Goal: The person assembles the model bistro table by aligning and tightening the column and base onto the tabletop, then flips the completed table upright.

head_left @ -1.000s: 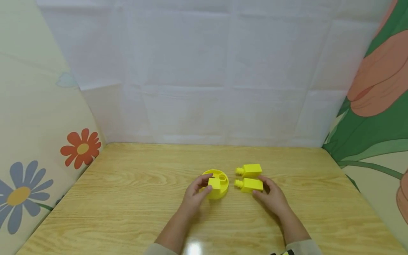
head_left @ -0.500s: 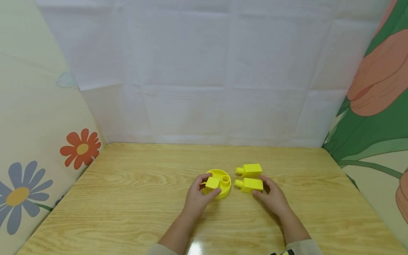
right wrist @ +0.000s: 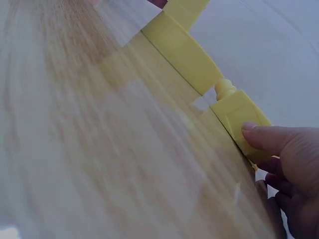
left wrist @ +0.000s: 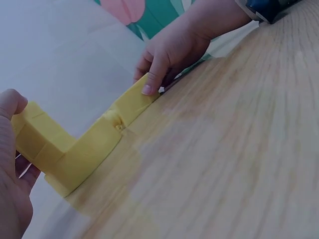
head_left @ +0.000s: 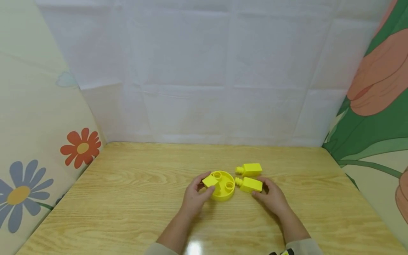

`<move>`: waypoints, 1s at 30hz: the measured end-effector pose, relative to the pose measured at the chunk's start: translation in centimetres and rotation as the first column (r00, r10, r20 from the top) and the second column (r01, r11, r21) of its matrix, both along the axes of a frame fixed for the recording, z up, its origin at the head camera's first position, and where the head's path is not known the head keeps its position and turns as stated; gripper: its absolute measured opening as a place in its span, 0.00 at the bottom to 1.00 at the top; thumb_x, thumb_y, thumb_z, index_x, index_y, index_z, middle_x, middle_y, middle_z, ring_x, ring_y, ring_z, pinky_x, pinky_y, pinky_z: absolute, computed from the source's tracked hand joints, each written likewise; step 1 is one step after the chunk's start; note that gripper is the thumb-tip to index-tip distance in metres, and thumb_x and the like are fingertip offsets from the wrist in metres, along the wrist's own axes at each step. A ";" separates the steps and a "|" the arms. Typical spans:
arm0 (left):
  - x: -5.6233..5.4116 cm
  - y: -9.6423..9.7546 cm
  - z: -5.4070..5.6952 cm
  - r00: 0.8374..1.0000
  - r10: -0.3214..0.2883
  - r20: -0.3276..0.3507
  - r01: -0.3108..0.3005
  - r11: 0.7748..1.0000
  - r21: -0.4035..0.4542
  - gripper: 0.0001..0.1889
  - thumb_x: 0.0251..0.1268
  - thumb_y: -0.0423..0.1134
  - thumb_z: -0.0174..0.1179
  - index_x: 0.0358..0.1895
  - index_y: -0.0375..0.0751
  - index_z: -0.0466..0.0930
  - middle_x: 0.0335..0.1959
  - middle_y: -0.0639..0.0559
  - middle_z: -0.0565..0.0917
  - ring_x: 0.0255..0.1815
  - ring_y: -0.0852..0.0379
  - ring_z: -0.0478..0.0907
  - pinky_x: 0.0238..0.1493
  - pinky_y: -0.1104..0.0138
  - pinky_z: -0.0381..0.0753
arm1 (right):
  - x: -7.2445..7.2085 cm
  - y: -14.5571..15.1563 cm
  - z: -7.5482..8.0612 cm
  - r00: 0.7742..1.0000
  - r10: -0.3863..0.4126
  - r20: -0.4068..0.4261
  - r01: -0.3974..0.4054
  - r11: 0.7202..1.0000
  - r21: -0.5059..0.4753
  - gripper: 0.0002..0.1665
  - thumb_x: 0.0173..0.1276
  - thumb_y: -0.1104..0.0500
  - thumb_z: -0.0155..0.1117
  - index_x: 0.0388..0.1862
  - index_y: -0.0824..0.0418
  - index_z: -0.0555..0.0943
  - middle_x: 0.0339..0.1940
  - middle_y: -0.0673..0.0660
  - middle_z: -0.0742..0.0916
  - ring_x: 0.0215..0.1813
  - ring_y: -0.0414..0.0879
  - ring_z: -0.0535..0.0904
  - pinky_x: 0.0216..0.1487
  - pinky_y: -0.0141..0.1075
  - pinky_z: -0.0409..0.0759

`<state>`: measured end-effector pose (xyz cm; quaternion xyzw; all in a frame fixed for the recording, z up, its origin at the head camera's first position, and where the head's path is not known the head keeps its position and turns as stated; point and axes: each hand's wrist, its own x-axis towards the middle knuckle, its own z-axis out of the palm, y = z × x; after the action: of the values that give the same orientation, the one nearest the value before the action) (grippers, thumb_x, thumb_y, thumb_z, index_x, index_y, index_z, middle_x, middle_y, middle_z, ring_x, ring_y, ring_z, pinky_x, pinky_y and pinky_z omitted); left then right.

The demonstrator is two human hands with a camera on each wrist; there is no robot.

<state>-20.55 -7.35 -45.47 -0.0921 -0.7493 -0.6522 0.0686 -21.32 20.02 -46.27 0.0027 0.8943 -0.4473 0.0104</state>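
plainly, the left hand [head_left: 195, 195] grips a block [head_left: 210, 181] standing in a round base [head_left: 224, 197], the right hand [head_left: 273, 200] a knobbed piece [head_left: 250, 184].

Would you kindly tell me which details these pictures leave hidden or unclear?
Left wrist view: left block, its lower end hidden by the round base.
Left wrist view: left hand, cut off by the left edge.
Head view: dark item at the right sleeve, cut off by the bottom edge.
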 end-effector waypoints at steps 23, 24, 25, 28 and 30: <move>-0.4 -1.5 -0.2 0.999 -0.021 0.047 0.016 0.993 0.114 0.22 0.64 0.28 0.60 0.62 0.33 0.74 0.58 0.36 0.79 0.53 0.61 0.77 0.53 0.78 0.76 | 1.0 -2.8 2.7 0.982 -0.140 -0.124 0.103 0.958 -0.267 0.32 0.65 0.56 0.69 0.67 0.60 0.73 0.56 0.61 0.81 0.47 0.44 0.75 0.43 0.24 0.76; -0.4 -1.5 -0.2 0.998 -0.025 0.053 0.019 0.992 0.124 0.21 0.64 0.28 0.60 0.61 0.33 0.74 0.58 0.36 0.79 0.53 0.62 0.77 0.54 0.77 0.76 | 1.1 -3.0 2.8 0.981 -0.137 -0.139 0.098 0.961 -0.260 0.32 0.64 0.56 0.70 0.66 0.60 0.74 0.54 0.61 0.82 0.45 0.42 0.74 0.42 0.25 0.75; -0.4 -1.5 -0.2 0.998 -0.030 0.056 0.022 0.990 0.136 0.21 0.64 0.27 0.60 0.61 0.33 0.74 0.58 0.36 0.79 0.52 0.63 0.77 0.54 0.77 0.76 | 1.1 -3.2 2.9 0.979 -0.133 -0.153 0.091 0.964 -0.250 0.32 0.63 0.57 0.71 0.66 0.60 0.75 0.52 0.60 0.82 0.44 0.42 0.73 0.41 0.25 0.74; -0.5 -1.4 -0.1 0.997 -0.045 0.057 0.035 0.984 0.172 0.20 0.64 0.26 0.59 0.60 0.32 0.74 0.58 0.36 0.79 0.53 0.64 0.77 0.55 0.77 0.75 | 1.1 -3.8 3.2 0.976 -0.120 -0.180 0.075 0.969 -0.236 0.32 0.60 0.58 0.73 0.63 0.61 0.77 0.47 0.59 0.83 0.41 0.43 0.71 0.40 0.26 0.72; -0.5 -1.4 -0.1 0.997 -0.053 0.050 0.043 0.982 0.184 0.20 0.64 0.27 0.58 0.60 0.31 0.74 0.58 0.35 0.79 0.52 0.65 0.77 0.55 0.77 0.76 | 1.0 -4.2 3.4 0.976 -0.112 -0.185 0.066 0.969 -0.239 0.32 0.58 0.59 0.75 0.62 0.60 0.78 0.44 0.59 0.82 0.41 0.45 0.71 0.38 0.27 0.70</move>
<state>-21.05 -8.71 -45.61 -0.0856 -0.6855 -0.7219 0.0403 -20.29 15.83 -42.91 -0.0026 0.8318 -0.5464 -0.0979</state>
